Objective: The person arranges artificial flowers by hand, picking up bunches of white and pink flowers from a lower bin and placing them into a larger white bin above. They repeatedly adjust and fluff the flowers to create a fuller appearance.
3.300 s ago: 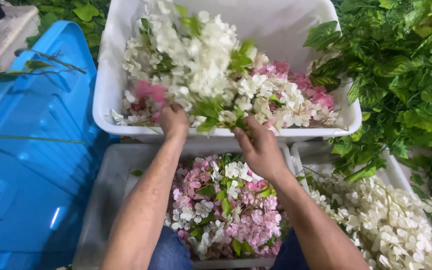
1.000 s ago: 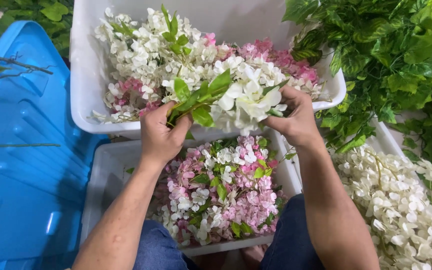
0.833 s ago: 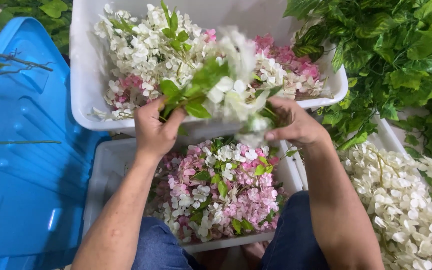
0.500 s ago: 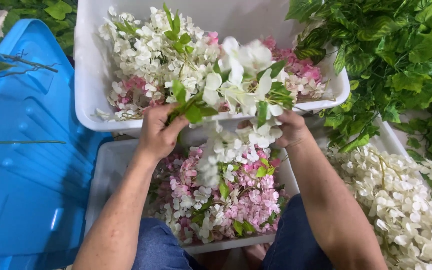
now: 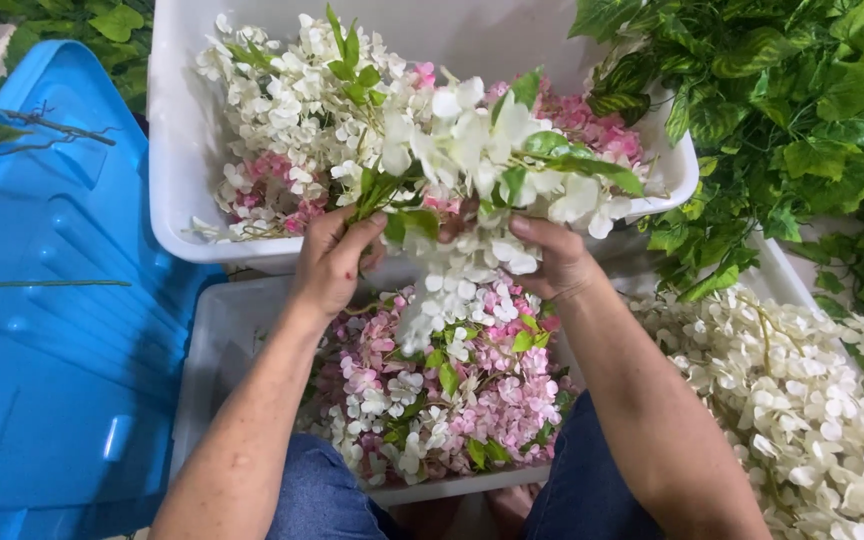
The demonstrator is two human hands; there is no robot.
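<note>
Both my hands hold one bunch of artificial white flowers with green leaves [image 5: 472, 150] above the gap between two white bins. My left hand [image 5: 332, 265] pinches the green stem end at the left. My right hand [image 5: 552, 260] grips the flower cluster from below on the right. White blossoms hang down from the bunch over the near bin [image 5: 214, 340], which is full of pink and white flowers. The far bin [image 5: 177, 150] holds more white and pink flowers.
A blue plastic lid or tub [image 5: 42, 330] lies at the left with thin bare stems on it. Green leafy foliage [image 5: 792, 110] fills the upper right. A third container of white flowers [image 5: 802, 400] sits at the right. My knees are under the near bin.
My hands went from resting on the far bin's rim to lifting a white flower bunch out of it. The bunch has risen and shifted toward me, over the near bin.
</note>
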